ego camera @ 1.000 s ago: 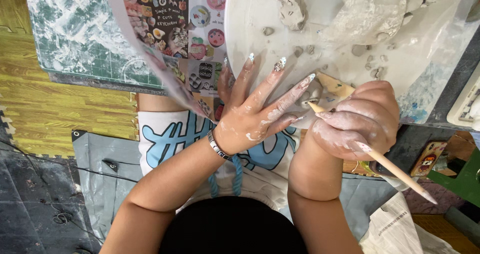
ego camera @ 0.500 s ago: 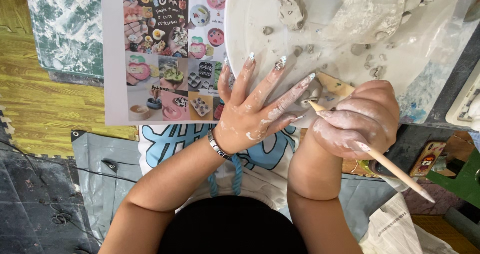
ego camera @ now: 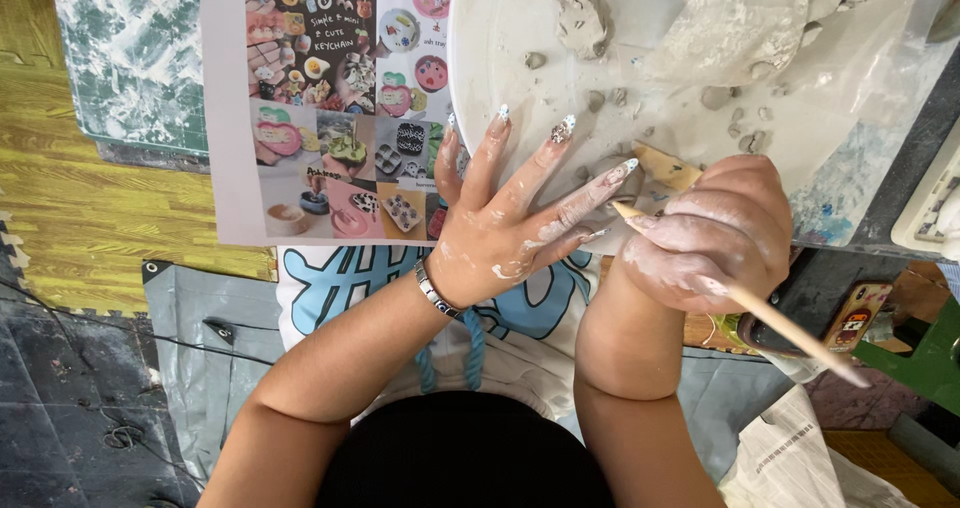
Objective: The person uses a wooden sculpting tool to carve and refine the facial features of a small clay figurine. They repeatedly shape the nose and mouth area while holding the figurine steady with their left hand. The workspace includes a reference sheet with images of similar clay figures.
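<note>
- Head view: the left hand (ego camera: 505,223) lies flat and fully open at the near edge of the round white work board (ego camera: 500,58), long decorated nails spread, palm down, gripping nothing. What is under the palm cannot be made out.
- The right hand (ego camera: 715,233) is curled into a closed fist around a thin wooden modelling stick (ego camera: 770,318). Its pointed tip sits just beside the left forefinger at the board's near edge; its long end runs out past the wrist toward the near right.
- Change: the printed picture sheet (ego camera: 330,108), which a second ago hung bent and partly lifted at the board's left edge, now lies flat there with its whole collage showing. Both hands have kept their places.
- My reading: the sheet has settled as a reference, and the work is the fine marking at the stick's tip.
- A grey clay lump (ego camera: 580,13) and loose crumbs sit toward the board's far side, with crumpled clear plastic wrap (ego camera: 760,18) at its far right.
</note>
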